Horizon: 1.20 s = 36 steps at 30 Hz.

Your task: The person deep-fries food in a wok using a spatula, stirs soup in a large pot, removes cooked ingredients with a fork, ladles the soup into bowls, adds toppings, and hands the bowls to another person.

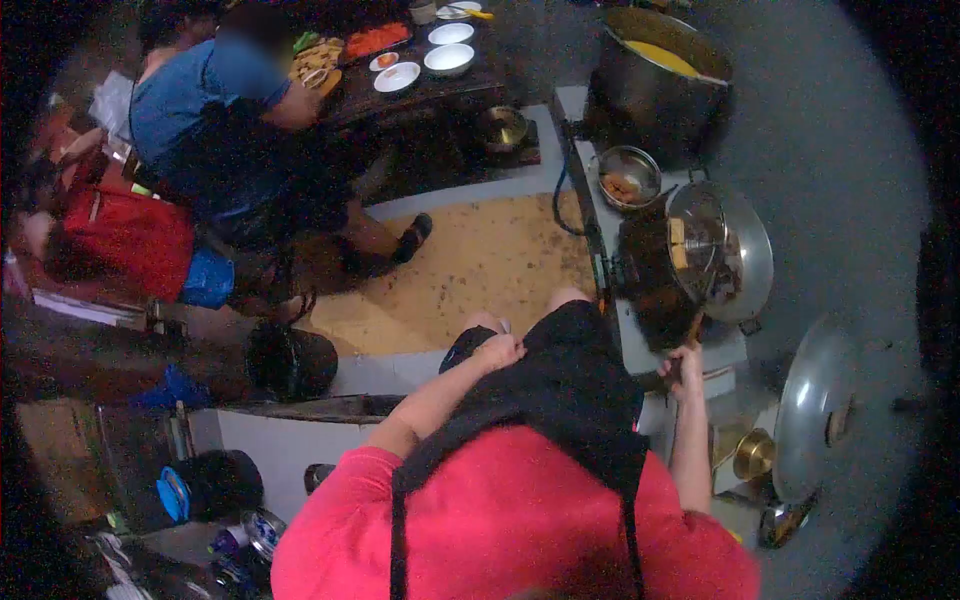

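My right hand point(685, 370) is closed round the wooden handle point(694, 330) of a wire skimmer. The skimmer's mesh point(708, 242) is over a wide metal wok point(752, 262) at the right. Yellowish rectangular pieces point(679, 245) show at the mesh's left side; I cannot tell whether they lie on it or beneath. Darker bits sit lower in the wok. My left hand point(500, 351) is curled closed against the black apron point(565, 375) at my lap. A small pale tip pokes out above its fingers, too small to name.
Behind the wok stand a bowl of brownish food point(628, 178) and a large pot with yellow liquid point(660, 60). A big lid point(815, 410) leans at the right. A person in blue point(190, 110) sits by a table with white bowls point(449, 60) and a red tray point(378, 41).
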Each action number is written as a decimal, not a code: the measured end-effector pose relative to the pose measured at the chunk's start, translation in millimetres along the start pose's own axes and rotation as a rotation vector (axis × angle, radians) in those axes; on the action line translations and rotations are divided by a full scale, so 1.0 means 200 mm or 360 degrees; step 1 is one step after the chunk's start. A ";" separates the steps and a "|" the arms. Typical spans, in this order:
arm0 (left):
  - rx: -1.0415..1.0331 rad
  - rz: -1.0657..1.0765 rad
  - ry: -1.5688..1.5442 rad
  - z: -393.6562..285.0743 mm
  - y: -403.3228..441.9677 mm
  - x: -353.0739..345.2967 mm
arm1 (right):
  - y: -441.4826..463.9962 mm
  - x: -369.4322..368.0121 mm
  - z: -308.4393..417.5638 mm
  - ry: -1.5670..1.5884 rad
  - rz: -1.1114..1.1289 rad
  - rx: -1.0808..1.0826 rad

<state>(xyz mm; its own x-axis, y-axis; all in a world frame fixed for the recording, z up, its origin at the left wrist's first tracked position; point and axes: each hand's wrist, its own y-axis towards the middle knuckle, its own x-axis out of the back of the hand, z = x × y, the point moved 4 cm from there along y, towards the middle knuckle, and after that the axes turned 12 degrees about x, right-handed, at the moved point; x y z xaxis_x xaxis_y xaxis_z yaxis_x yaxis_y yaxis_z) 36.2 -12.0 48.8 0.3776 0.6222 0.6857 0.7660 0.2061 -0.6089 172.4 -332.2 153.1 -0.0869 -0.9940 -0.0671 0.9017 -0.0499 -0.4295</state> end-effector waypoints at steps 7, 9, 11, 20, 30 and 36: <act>-0.0033 0.0049 -0.0020 0.07 0.09 -0.10 | 0.16 0.11 0.01 -0.0048 0.0057 -0.0041; -0.0035 0.0017 -0.0060 0.08 0.11 -0.16 | 0.08 0.07 0.03 0.0043 -0.0025 -0.0007; -0.0111 0.0002 -0.0169 -0.04 0.03 -0.05 | 0.20 0.13 -0.06 0.0007 0.0074 0.0029; -0.0053 0.0063 -0.0082 -0.01 0.21 -0.20 | 0.22 0.13 -0.02 -0.0267 -0.0054 0.0021; -0.0167 -0.0022 -0.0135 0.04 0.19 -0.18 | 0.21 0.08 0.02 -0.0243 -0.0016 0.0030; -0.0110 0.0085 -0.0180 -0.05 0.09 -0.11 | 0.34 0.09 0.15 -0.0067 -0.0046 0.0075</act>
<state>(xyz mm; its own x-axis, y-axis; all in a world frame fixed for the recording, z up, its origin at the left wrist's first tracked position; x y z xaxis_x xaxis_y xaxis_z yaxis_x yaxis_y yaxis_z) 47.1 -29.7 27.0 0.3606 0.7129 0.6015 0.7820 0.1203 -0.6115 245.2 -356.1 150.1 -0.0963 -0.9952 -0.0168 0.9180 -0.0822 -0.3880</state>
